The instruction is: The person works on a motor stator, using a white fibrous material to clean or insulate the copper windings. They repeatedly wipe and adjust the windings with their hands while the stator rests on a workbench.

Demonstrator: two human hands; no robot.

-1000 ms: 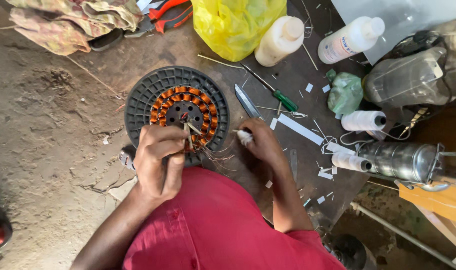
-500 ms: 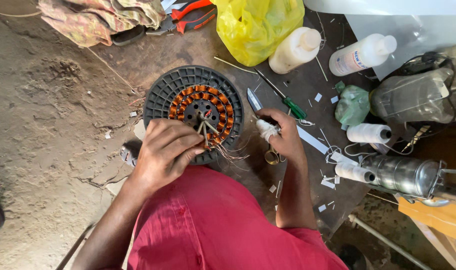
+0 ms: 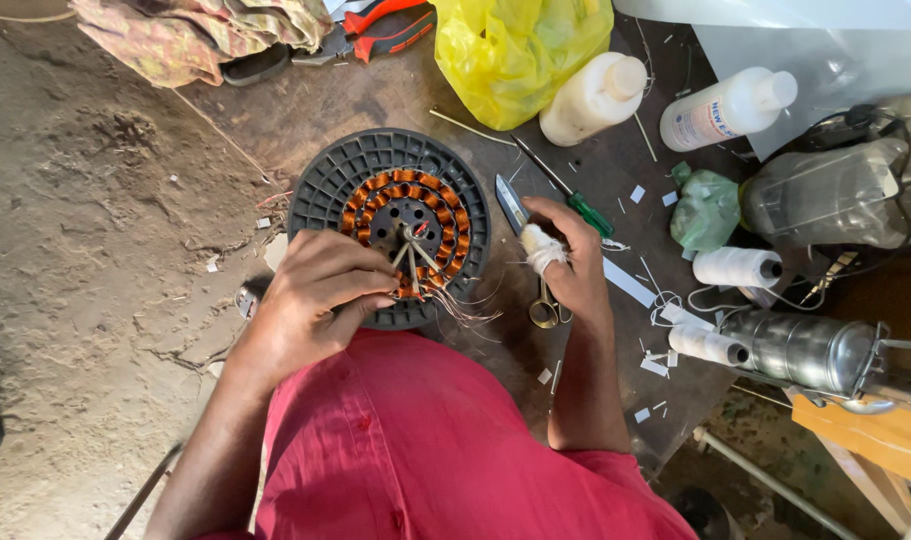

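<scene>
Your left hand [image 3: 320,300] pinches thin wires on the round black coppery coil wheel [image 3: 390,225]; your right hand [image 3: 565,255] grips a white string roll [image 3: 541,246]. Tugging hard could snap them.

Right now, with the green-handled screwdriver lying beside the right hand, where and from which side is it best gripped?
Probably by the green handle, coming from above and from the bottle side. The screwdriver lies flat on the dark board, its thin shaft pointing toward the yellow bag. The right hand crowds the handle's end, so the near side is blocked.
</scene>
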